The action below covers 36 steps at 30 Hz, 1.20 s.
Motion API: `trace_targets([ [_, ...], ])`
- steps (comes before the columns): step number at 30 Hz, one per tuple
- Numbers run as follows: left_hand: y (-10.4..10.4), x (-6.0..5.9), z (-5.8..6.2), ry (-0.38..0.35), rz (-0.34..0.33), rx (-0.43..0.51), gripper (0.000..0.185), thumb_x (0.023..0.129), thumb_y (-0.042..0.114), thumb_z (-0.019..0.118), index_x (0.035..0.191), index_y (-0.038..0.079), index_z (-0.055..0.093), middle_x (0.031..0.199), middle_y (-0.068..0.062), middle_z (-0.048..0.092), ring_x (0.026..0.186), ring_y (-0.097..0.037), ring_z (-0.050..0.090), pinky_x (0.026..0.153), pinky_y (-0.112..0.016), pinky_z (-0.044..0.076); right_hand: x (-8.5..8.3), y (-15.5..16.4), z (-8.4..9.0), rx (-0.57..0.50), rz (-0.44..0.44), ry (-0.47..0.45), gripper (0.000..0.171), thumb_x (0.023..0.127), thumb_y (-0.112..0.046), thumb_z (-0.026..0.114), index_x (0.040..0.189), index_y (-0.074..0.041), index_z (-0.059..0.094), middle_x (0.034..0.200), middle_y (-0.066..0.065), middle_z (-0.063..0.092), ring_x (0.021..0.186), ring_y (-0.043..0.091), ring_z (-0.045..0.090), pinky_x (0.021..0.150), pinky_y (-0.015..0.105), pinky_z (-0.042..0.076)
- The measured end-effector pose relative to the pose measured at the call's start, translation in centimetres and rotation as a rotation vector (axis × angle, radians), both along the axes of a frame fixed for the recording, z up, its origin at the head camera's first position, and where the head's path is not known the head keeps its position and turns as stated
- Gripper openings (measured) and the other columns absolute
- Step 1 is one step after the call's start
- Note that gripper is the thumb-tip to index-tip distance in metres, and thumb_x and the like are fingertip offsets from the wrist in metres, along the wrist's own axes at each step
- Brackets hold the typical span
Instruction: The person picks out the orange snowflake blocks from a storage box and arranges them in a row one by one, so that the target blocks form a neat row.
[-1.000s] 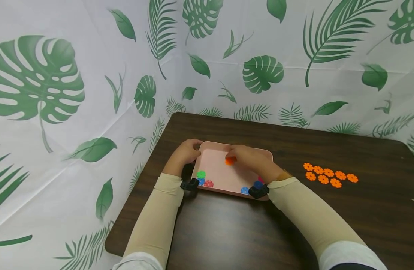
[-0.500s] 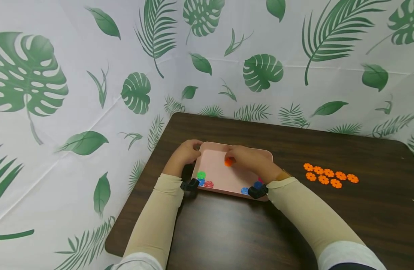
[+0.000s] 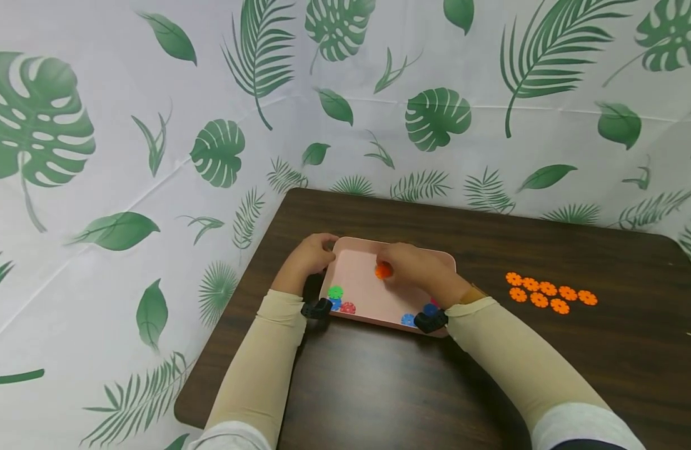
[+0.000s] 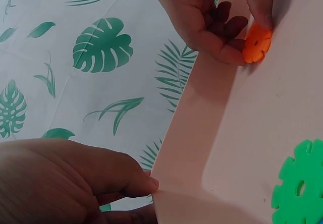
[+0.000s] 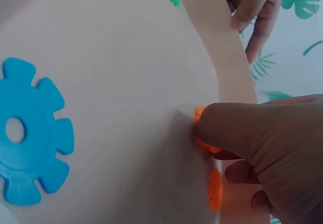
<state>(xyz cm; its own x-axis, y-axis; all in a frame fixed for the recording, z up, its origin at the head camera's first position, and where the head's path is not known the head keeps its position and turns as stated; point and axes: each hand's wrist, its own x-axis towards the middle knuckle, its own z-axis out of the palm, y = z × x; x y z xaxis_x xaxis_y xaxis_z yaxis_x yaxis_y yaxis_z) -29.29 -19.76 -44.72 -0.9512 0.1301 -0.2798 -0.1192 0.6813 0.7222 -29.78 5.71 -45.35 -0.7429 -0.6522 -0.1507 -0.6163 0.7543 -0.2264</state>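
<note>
While the orange disc (image 3: 383,270) is pinched on edge between thumb and fingertips of the right hand (image 3: 415,267), it is held inside the pink tray (image 3: 361,297), at or just above the floor toward the tray's far side; contact with the floor cannot be confirmed. In the left wrist view the orange disc (image 4: 257,43) is seen nearly upright, its flat faces turned sideways, with the gripping thumb on its upper edge. The disc lies at the very fingertips of the right hand, so no reach is left to close; the open way out is upward and to the right, toward the row of orange discs (image 3: 548,294) laid well apart on the dark table (image 3: 491,375).

The left hand (image 3: 307,257) is curled over the tray's far left corner, gripping the rim. It is farther from the disc than the right hand.

A green disc (image 3: 336,292), a red disc (image 3: 348,307) and blue discs (image 3: 408,319) are noted along the tray's near edge.
</note>
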Motion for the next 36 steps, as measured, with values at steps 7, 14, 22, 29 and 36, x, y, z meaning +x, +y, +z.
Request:
trace_targets([
  [7, -0.2, 0.1, 0.1, 0.001, -0.005, -0.005, 0.051, 0.089, 0.014, 0.059, 0.14, 0.017, 0.053, 0.106, -0.01, 0.064, 0.078, -0.023, 0.064, 0.06, -0.033, 0.054, 0.1, -0.1, 0.4, -0.041, 0.076, 0.016, 0.02, 0.085, -0.01, 0.074, 0.104, -0.013, 0.073, 0.095, -0.001, 0.065, 0.087, 0.019, 0.056, 0.085, 0.035, 0.051],
  [14, -0.6, 0.1, 0.1, -0.004, -0.011, -0.002, 0.051, 0.09, 0.014, 0.059, 0.14, 0.017, 0.053, 0.107, -0.011, 0.064, 0.078, -0.024, 0.064, 0.06, -0.033, 0.055, 0.0, -0.2, 0.2, -0.078, 0.163, 0.015, 0.017, 0.085, -0.001, 0.071, 0.099, -0.01, 0.075, 0.091, 0.002, 0.066, 0.084, 0.02, 0.055, 0.083, 0.034, 0.05],
  [22, -0.9, 0.1, -0.1, -0.005, -0.018, -0.003, 0.051, 0.09, 0.014, 0.059, 0.14, 0.017, 0.053, 0.108, -0.011, 0.064, 0.08, -0.024, 0.064, 0.062, -0.033, 0.055, 0.6, -0.6, 0.1, 0.005, 0.081, 0.01, 0.011, 0.085, -0.009, 0.07, 0.092, -0.017, 0.071, 0.078, -0.004, 0.057, 0.075, 0.018, 0.051, 0.072, 0.029, 0.046],
  [29, -0.9, 0.1, 0.1, -0.013, -0.018, 0.001, 0.051, 0.09, 0.014, 0.059, 0.14, 0.017, 0.053, 0.109, -0.011, 0.064, 0.081, -0.024, 0.065, 0.063, -0.033, 0.055, 0.6, -0.3, 0.0, -0.034, 0.086, 0.077, 0.012, 0.081, -0.017, 0.073, 0.092, -0.014, 0.07, 0.081, -0.004, 0.058, 0.074, 0.017, 0.051, 0.069, 0.029, 0.046],
  [36, -1.1, 0.2, 0.1, 0.014, -0.035, -0.001, 0.051, 0.09, 0.015, 0.058, 0.141, 0.016, 0.052, 0.107, -0.011, 0.064, 0.078, -0.023, 0.064, 0.061, -0.032, 0.054, 0.9, 1.2, 0.8, -0.238, 0.018, 0.043, 0.022, 0.077, -0.022, 0.075, 0.095, -0.011, 0.07, 0.086, 0.0, 0.058, 0.077, 0.016, 0.051, 0.069, 0.03, 0.048],
])
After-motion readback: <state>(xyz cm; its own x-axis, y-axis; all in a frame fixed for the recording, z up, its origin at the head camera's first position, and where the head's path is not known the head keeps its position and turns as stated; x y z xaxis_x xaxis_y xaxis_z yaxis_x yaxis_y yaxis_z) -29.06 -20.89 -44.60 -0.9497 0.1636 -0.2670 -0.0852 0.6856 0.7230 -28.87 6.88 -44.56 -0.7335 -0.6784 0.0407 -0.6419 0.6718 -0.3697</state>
